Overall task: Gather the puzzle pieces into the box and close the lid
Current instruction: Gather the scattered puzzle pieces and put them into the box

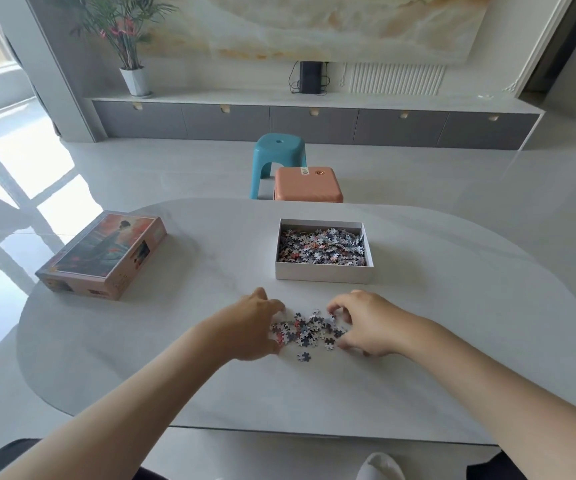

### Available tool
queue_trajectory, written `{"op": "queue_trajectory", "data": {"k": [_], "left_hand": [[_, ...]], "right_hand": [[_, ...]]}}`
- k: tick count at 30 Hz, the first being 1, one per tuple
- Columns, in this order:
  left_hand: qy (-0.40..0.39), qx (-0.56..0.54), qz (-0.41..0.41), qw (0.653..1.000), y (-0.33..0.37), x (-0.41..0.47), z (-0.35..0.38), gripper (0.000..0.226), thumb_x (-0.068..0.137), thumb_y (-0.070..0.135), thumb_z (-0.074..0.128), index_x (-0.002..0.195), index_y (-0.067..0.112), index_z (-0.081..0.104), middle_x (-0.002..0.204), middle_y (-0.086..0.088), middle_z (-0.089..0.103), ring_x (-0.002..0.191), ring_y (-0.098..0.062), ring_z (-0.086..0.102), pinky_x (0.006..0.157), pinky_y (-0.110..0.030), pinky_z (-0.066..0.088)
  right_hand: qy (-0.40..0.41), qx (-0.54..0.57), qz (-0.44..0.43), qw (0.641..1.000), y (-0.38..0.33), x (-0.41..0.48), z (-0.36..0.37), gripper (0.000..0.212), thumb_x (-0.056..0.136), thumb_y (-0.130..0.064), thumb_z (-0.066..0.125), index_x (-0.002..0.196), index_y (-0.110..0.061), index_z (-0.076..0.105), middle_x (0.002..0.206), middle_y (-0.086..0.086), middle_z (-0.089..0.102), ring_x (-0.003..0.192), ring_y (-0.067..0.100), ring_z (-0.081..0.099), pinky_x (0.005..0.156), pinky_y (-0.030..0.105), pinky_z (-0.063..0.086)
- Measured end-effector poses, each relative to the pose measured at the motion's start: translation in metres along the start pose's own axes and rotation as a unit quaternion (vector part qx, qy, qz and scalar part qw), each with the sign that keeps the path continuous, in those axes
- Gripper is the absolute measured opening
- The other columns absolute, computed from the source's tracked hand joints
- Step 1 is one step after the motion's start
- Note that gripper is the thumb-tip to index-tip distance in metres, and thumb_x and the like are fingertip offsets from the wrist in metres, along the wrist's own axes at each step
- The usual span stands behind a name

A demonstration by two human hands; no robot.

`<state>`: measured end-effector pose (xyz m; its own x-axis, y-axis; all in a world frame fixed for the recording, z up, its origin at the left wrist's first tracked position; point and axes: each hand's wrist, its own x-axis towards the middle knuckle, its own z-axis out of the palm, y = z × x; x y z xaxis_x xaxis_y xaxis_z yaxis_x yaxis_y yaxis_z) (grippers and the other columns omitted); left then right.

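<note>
A small heap of loose puzzle pieces point(309, 329) lies on the white table point(210, 375), in front of me. My left hand point(250, 327) cups the heap's left side and my right hand point(362, 323) cups its right side, fingers curled and touching pieces. One piece point(304, 357) lies apart, just nearer me. Beyond the heap stands the open white box point(324, 274), well filled with pieces. The pink picture lid point(103, 254) lies flat at the table's left, picture side up.
Past the table's far edge stand a blue stool point(278, 157) and an orange stool point(307, 184). A low grey cabinet runs along the back wall, with a potted plant point(130, 46) on it. The table's near edge is close to my body.
</note>
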<state>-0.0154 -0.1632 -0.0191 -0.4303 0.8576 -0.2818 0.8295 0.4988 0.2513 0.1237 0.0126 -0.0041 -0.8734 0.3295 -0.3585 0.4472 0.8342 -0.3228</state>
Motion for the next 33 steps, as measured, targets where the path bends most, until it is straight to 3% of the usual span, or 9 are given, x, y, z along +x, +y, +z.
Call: {"op": "queue_trajectory", "data": {"k": [3,6,8,14,19,23,25,29,33], "left_hand": [[0.037,-0.048,0.041,0.997,0.006,0.008,0.004,0.051,0.082,0.027,0.069,0.13,0.024,0.052,0.118,-0.002,0.046,0.103,-0.023,0.057,0.088,-0.028,0.044],[0.044,-0.05,0.057,0.996,0.009,0.013,0.003,0.051,0.08,0.03,0.071,0.126,0.016,0.054,0.115,-0.006,0.05,0.104,-0.022,0.055,0.087,-0.023,0.043],[0.044,-0.046,0.057,0.996,0.01,0.014,0.003,0.06,0.077,0.035,0.074,0.128,0.013,0.051,0.117,-0.008,0.049,0.106,-0.023,0.055,0.092,-0.03,0.044],[0.083,-0.07,0.076,0.991,0.019,0.024,0.014,0.023,0.079,0.023,0.069,0.101,0.018,0.064,0.095,-0.001,0.053,0.097,-0.021,0.056,0.082,-0.03,0.046],[0.102,-0.104,0.04,0.989,0.022,0.03,0.008,0.027,0.081,0.019,0.069,0.108,0.02,0.068,0.1,-0.002,0.056,0.085,-0.016,0.055,0.071,-0.02,0.039],[0.116,-0.157,0.006,0.981,0.022,0.035,0.007,0.014,0.08,0.018,0.069,0.094,0.021,0.07,0.092,0.002,0.061,0.061,-0.007,0.054,0.056,-0.018,0.036],[0.115,-0.182,0.001,0.977,0.023,0.039,0.004,0.009,0.081,0.017,0.069,0.088,0.022,0.07,0.083,0.005,0.068,0.063,-0.011,0.062,0.054,-0.014,0.041],[0.143,-0.23,0.0,0.963,0.024,0.05,-0.011,0.01,0.08,0.016,0.072,0.08,0.025,0.068,0.066,0.01,0.066,0.061,-0.013,0.066,0.06,-0.025,0.054],[0.228,-0.3,0.003,0.926,0.028,0.067,-0.032,0.013,0.079,0.016,0.074,0.078,0.027,0.068,0.064,0.007,0.067,0.06,-0.018,0.066,0.063,-0.035,0.057]], "right_hand": [[0.028,0.027,-0.027,0.999,-0.008,0.007,0.005,0.05,0.088,-0.018,0.068,0.135,-0.023,0.054,0.108,-0.003,0.045,0.091,0.013,0.049,0.073,0.02,0.044],[0.01,0.026,-0.015,0.999,-0.012,0.012,0.007,0.058,0.084,-0.033,0.071,0.138,-0.026,0.049,0.124,0.001,0.046,0.109,0.02,0.054,0.09,0.028,0.047],[0.003,0.029,-0.004,1.0,-0.012,0.013,0.01,0.065,0.075,-0.046,0.074,0.133,-0.029,0.05,0.12,0.0,0.041,0.106,0.021,0.055,0.093,0.033,0.047],[0.068,0.051,-0.011,0.996,-0.017,0.019,0.02,0.046,0.08,-0.039,0.077,0.12,-0.025,0.062,0.109,-0.001,0.042,0.101,0.021,0.056,0.088,0.029,0.045],[0.115,0.098,-0.015,0.988,-0.017,0.024,0.019,0.018,0.084,-0.025,0.074,0.102,-0.024,0.073,0.098,-0.004,0.066,0.089,0.015,0.063,0.073,0.022,0.042],[0.117,0.119,-0.007,0.986,-0.016,0.027,0.014,0.012,0.085,-0.018,0.071,0.092,-0.025,0.077,0.085,-0.005,0.073,0.076,0.015,0.066,0.064,0.023,0.048],[0.116,0.125,-0.004,0.985,-0.015,0.028,0.008,0.011,0.084,-0.017,0.073,0.089,-0.025,0.077,0.082,-0.005,0.073,0.074,0.014,0.067,0.064,0.023,0.05],[0.128,0.168,-0.007,0.977,-0.012,0.031,-0.015,0.011,0.083,-0.018,0.076,0.091,-0.025,0.078,0.079,-0.006,0.072,0.06,0.007,0.062,0.061,0.023,0.051],[0.222,0.221,-0.027,0.949,-0.01,0.037,-0.039,0.012,0.081,-0.018,0.079,0.086,-0.029,0.077,0.077,-0.005,0.074,0.059,0.011,0.066,0.066,0.029,0.058]]}}
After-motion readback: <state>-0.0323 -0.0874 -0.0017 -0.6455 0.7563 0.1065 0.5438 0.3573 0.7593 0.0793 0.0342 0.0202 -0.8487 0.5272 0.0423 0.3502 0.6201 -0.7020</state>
